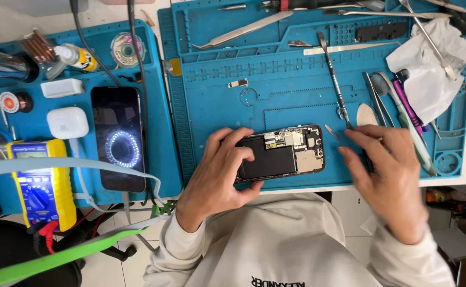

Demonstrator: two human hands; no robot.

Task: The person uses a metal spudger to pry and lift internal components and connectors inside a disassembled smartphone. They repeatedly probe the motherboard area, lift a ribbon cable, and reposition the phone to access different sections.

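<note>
Opened phone (280,154), back off, lying flat and lengthwise along the near edge of the blue mat (296,95), close to the table's near edge. Large black battery filling the left half; metal shields, small connectors and a board on the right half. Dark frame with rounded corners. Left end gripped by the left hand (219,172); right end free.
</note>
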